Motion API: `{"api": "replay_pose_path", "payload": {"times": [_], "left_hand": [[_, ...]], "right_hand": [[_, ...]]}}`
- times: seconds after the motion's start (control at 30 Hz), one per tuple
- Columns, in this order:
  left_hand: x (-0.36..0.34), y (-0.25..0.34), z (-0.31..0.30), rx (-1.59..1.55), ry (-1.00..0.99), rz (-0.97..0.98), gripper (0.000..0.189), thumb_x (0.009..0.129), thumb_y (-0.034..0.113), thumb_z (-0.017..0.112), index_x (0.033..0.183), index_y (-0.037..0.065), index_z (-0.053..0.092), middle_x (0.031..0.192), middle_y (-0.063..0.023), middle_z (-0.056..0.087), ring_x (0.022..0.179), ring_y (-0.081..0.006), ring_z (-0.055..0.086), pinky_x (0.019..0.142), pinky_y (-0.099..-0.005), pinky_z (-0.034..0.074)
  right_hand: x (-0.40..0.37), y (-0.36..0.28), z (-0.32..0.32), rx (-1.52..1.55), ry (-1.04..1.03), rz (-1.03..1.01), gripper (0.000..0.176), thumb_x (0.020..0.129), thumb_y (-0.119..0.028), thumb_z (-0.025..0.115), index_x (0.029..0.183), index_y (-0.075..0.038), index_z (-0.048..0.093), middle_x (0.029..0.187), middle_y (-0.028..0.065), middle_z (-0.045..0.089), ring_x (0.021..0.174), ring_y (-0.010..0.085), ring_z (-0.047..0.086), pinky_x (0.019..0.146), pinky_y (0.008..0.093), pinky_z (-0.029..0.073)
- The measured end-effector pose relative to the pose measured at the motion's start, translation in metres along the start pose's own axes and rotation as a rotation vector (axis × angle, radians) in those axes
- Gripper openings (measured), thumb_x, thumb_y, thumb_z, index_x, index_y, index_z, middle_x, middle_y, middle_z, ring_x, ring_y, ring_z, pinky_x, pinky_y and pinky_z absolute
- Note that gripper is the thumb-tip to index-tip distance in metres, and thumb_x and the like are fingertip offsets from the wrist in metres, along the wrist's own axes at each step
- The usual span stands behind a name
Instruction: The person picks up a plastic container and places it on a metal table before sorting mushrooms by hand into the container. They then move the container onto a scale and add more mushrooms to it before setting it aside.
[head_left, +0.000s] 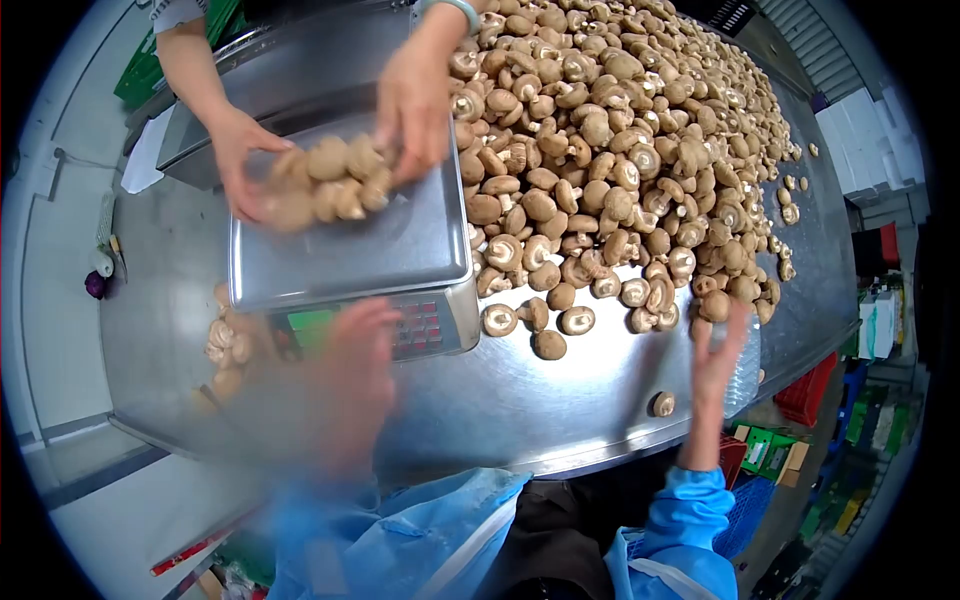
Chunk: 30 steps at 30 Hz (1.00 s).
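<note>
My left hand (352, 375) is smeared by motion in front of the weighing scale (350, 255), near its keypad, and its fingers cannot be made out. My right hand (714, 365) reaches up to the near edge of the mushroom pile (610, 150), fingers apart, with the fingertips at a brown mushroom (714, 306). Beside that hand lies clear ridged plastic (742, 370), perhaps stacked punnets. Across from me, another person's two hands (240, 165) are around a cluster of mushrooms (335, 175) over the scale's metal plate. Blur hides whether a tray holds them.
The metal table (540, 395) has a single mushroom (663, 404) near its front edge. More mushrooms (228, 345) lie left of the scale, partly behind my blurred arm. A knife (118, 255) lies at the far left. Red (805, 390) and green crates stand on the floor at right.
</note>
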<state>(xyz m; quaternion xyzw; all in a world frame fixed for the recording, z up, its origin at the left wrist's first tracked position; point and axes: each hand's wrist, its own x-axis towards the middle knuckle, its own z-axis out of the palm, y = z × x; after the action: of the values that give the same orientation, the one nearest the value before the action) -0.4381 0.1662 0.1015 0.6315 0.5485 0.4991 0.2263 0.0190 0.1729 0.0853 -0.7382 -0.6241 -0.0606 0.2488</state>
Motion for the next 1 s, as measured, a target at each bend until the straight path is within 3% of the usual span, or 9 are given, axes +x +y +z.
{"api": "replay_pose_path", "payload": {"times": [0.1,0.17,0.23,0.43,0.6,0.67,0.8,0.9,1.0], "left_hand": [[-0.010,0.026,0.031,-0.155,-0.108,-0.246,0.030,0.092,-0.006,0.050,0.122,-0.006,0.050,0.113,-0.0179,0.062,0.092,-0.0220,0.067,0.080,-0.0299,0.053],[-0.016,0.025,0.051,-0.180,-0.146,-0.153,0.030,0.091,-0.007,0.051,0.122,-0.006,0.051,0.110,-0.0177,0.063,0.089,-0.0220,0.068,0.078,-0.0297,0.054],[-0.024,0.027,0.066,-0.202,-0.171,-0.109,0.029,0.090,-0.006,0.054,0.119,-0.003,0.053,0.105,-0.0157,0.065,0.087,-0.0210,0.068,0.076,-0.0294,0.054],[-0.042,0.044,0.092,-0.172,-0.348,-0.183,0.025,0.089,-0.001,0.060,0.114,0.003,0.059,0.098,-0.0114,0.069,0.082,-0.0182,0.069,0.072,-0.0278,0.055],[-0.086,0.042,0.120,-0.187,-0.554,-0.329,0.019,0.091,0.000,0.058,0.109,0.000,0.062,0.094,-0.0107,0.069,0.081,-0.0141,0.067,0.070,-0.0260,0.053],[-0.093,0.041,0.134,-0.165,-0.622,-0.271,0.017,0.090,0.001,0.058,0.107,0.001,0.063,0.093,-0.0112,0.069,0.078,-0.0145,0.067,0.068,-0.0261,0.052],[-0.094,0.037,0.158,-0.072,-0.673,-0.236,0.015,0.089,0.003,0.060,0.103,0.001,0.064,0.094,-0.0127,0.067,0.076,-0.0170,0.066,0.066,-0.0270,0.051],[-0.078,0.027,0.173,-0.029,-0.580,0.023,0.016,0.087,0.005,0.062,0.103,0.001,0.063,0.096,-0.0145,0.066,0.077,-0.0195,0.065,0.066,-0.0278,0.051],[-0.066,0.015,0.190,-0.041,-0.536,-0.006,0.016,0.087,0.005,0.062,0.103,0.001,0.062,0.099,-0.0134,0.066,0.078,-0.0194,0.064,0.067,-0.0280,0.051]], "right_hand": [[-0.025,0.114,-0.051,-0.327,-0.052,0.178,0.072,0.085,-0.026,0.070,0.141,0.005,0.036,0.148,0.0291,0.029,0.138,0.0414,0.029,0.114,0.0447,0.025],[-0.046,0.172,-0.066,-0.099,-0.256,0.432,0.077,0.084,-0.034,0.069,0.139,0.009,0.036,0.147,0.0296,0.033,0.134,0.0404,0.036,0.112,0.0437,0.029],[-0.050,0.167,-0.082,0.077,-0.412,0.502,0.080,0.082,-0.035,0.071,0.139,0.009,0.036,0.144,0.0270,0.038,0.130,0.0391,0.042,0.109,0.0420,0.033],[-0.055,0.158,-0.080,0.002,-0.321,0.202,0.090,0.069,-0.032,0.081,0.139,0.006,0.038,0.138,0.0216,0.045,0.125,0.0365,0.046,0.105,0.0387,0.037],[-0.037,0.144,-0.082,-0.054,-0.353,0.281,0.101,0.055,-0.026,0.090,0.138,0.003,0.041,0.131,0.0223,0.050,0.120,0.0364,0.049,0.102,0.0395,0.041],[-0.037,0.137,-0.079,-0.076,-0.317,0.306,0.103,0.050,-0.018,0.092,0.138,0.002,0.042,0.124,0.0208,0.056,0.118,0.0360,0.050,0.101,0.0396,0.042],[-0.038,0.127,-0.081,-0.102,-0.281,0.340,0.095,0.051,-0.020,0.090,0.134,-0.002,0.048,0.119,0.0196,0.057,0.110,0.0348,0.053,0.095,0.0403,0.045],[-0.038,0.125,-0.083,-0.139,-0.282,0.311,0.093,0.052,-0.023,0.089,0.133,-0.002,0.048,0.119,0.0205,0.056,0.108,0.0350,0.053,0.094,0.0404,0.045],[-0.037,0.123,-0.084,-0.163,-0.310,0.379,0.094,0.052,-0.024,0.089,0.133,0.000,0.047,0.119,0.0209,0.056,0.110,0.0359,0.053,0.096,0.0405,0.045]]}}
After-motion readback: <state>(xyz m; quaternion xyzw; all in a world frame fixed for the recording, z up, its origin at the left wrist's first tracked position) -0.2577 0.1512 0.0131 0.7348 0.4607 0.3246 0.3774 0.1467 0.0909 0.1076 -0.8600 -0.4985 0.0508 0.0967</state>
